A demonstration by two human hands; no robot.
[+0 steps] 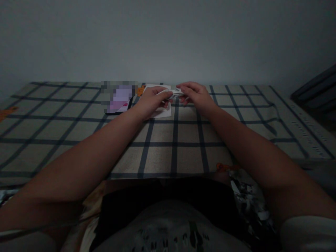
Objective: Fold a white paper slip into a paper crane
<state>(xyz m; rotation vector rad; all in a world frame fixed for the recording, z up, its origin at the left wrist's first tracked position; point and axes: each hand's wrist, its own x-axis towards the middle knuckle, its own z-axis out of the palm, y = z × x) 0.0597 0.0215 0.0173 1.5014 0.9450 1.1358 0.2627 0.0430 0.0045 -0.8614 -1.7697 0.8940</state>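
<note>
Between my two hands is a small piece of folded white paper, raised a little over the table. My left hand pinches its left end, thumb on top and fingers curled beneath. At the other end, my right hand grips it with fingers bent over the edge. The fingers hide much of the paper, so its full shape does not show. Under and behind my left hand, flat white sheets of paper lie on the cloth.
A checked tablecloth covers the table, which meets a plain wall at the back. Left of the sheets is a phone with a lit, partly blurred screen. A dark slatted object stands at the far right.
</note>
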